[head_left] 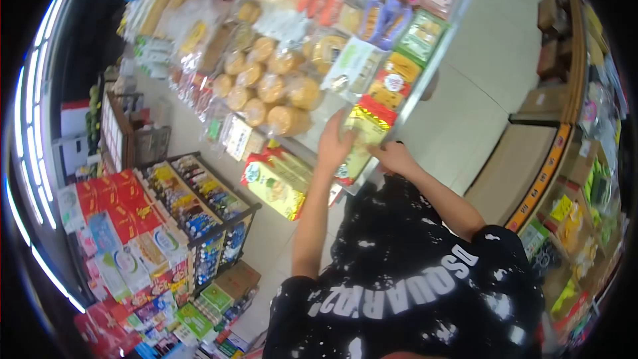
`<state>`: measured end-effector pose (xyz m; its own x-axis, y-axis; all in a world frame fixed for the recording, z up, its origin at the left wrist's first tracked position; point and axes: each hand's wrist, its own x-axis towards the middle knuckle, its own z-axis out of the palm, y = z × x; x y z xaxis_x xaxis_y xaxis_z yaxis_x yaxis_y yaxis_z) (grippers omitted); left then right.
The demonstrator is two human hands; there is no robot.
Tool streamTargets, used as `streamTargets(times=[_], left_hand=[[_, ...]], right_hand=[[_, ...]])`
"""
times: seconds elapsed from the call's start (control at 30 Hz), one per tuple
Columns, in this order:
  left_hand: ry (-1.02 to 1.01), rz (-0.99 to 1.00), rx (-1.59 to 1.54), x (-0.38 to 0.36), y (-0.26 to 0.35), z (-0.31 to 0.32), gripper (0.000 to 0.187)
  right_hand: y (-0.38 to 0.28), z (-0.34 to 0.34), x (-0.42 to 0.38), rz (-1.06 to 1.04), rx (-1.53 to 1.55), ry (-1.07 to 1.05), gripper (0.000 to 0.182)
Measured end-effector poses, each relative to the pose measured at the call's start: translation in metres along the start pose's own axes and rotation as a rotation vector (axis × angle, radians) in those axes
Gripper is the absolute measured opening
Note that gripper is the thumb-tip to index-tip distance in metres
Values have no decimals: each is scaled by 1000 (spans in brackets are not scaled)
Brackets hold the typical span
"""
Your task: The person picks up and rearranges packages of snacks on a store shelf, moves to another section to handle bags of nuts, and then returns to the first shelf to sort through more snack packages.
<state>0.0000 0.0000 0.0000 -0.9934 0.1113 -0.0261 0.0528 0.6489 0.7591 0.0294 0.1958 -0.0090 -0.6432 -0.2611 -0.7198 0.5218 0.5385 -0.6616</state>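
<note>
Head view, first speaker: Where do I have the packet?

Second: Yellow packet (pixel 367 134), red at its far end. On the desk (pixel 415 96), by the near corner, close along the right edge. My left hand (pixel 334 143) lies against its left side, my right hand (pixel 395 158) at its right side, by the edge.

First: Why a hand on each side?

Second: My reading: the corner leaves little margin, so flanking it guards against a slip over the edge. It lines up with the red-and-orange packet (pixel 392 86) and green packet (pixel 422 36), further up that edge. Fronts upward, probably for easy reading. The round packs (pixel 271 86) sit bunched towards the left edge, likely because their shape won't row up neatly.

First: Fingers: wide or narrow?

Second: Right ones curled, left ones reaching over the packet's side. Whether either set is pinched shut, I can't tell; tips merge with the wrapper.

First: Other gaps?

Second: Packet's underside hidden, print smeared by blur. A second red-and-yellow pack (pixel 276 183) shows just outside the left edge; what bears it, I can't see. Something brownish pokes out past the right edge, too blurred to name. Dark lens border crops the outer shelves.
</note>
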Motion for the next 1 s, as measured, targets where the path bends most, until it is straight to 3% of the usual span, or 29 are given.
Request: streamTargets(times=[0.07, 0.1, 0.13, 0.17, 0.23, 0.27, 0.33, 0.37, 0.43, 0.57, 0.63, 0.7, 0.77, 0.83, 0.9, 0.97, 1.0], left_hand=[[130, 71, 25, -37, 52, -12, 50], [227, 174, 222, -56, 28, -114, 51], [395, 116, 178, -88, 24, -117, 51], [563, 62, 138, -114, 11, -124, 50], [982, -164, -193, -148, -60, -130, 50], [980, -160, -200, -163, -89, -135, 50], [1018, -682, -332, -176, -130, -144, 51], [1014, -673, -343, -176, -134, -146, 51], [683, -695, -1192, -172, -138, -137, 54], [649, -706, -1308, -168, -129, -127, 50], [650, -721, -1319, -168, -113, -139, 48], [503, -633, -1205, -173, -108, -150, 48], [416, -653, -1157, -158, -65, -172, 46], [199, -571, -922, -132, -29, -186, 48], [107, -550, -872, -99, -16, -185, 52], [-192, -337, -630, -63, -14, -179, 55], [-200, -323, -627, -46, -9, -178, 55]], right_hand=[[-1, -30, -33, 2, 11, -13, 51], [-67, 38, -12, -99, 150, -89, 49], [-64, 47, -21, -71, 136, -85, 49], [-69, 60, -26, -193, 237, -103, 46], [-90, 87, -14, -413, 338, -101, 41], [-100, 107, -6, -492, 345, -93, 41], [-113, 153, 29, -655, 92, -51, 56], [-121, 170, 37, -658, 88, -39, 56], [-136, 202, 46, -439, 124, -188, 65], [-139, 231, 44, -401, -135, -85, 74], [-151, 213, 23, -431, 38, -213, 70], [-159, 192, -9, -395, 0, -196, 64], [-167, 165, -46, -452, 340, -211, 68], [-121, 179, -16, -498, 478, -168, 63], [-117, 158, -31, -320, 615, -11, 62], [-127, 137, -40, -385, 714, 36, 57], [-128, 132, -38, -347, 835, 97, 55]])
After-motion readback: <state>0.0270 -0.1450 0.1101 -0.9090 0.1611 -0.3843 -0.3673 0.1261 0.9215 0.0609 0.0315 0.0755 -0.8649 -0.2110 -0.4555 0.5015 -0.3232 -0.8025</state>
